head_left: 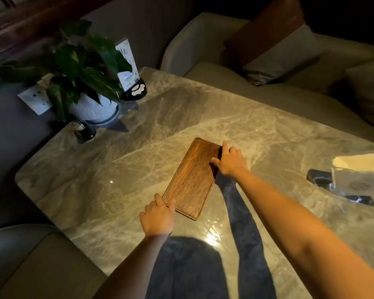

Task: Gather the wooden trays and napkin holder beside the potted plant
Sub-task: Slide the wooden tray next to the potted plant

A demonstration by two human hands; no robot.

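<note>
Upper left of frame: potted plant (91, 83) in a ribbed white pot, sitting at the far-left corner of the marble table (73, 180), a small dark glassy item (83, 130) just in front of it and a sign stand (130, 70) just right of it. Frame centre: one wooden tray (192, 178) lying flat on the table, angled, well apart from the plant. Left hand (158, 216) at the tray's near-left corner, fingers spread, tips touching the rim; right hand (230, 161) at the far-right edge, fingers likewise splayed on the rim. Neither hand is clamped on it, more a two-point contact, tray not lifted as far as I can see. My read: slide or lift toward upper left. Polished stone looks slick, so get thumbs under the lip before lifting and keep it level. Leave clearance for the leaves and the glassy item. Right edge of frame: napkin holder (352, 180), clear with a dark base, napkins in it, not yet moved. Only one tray visible. Room is dim, with grey upholstered seats (203, 39) around the table and lamp glare at lower centre.
</note>
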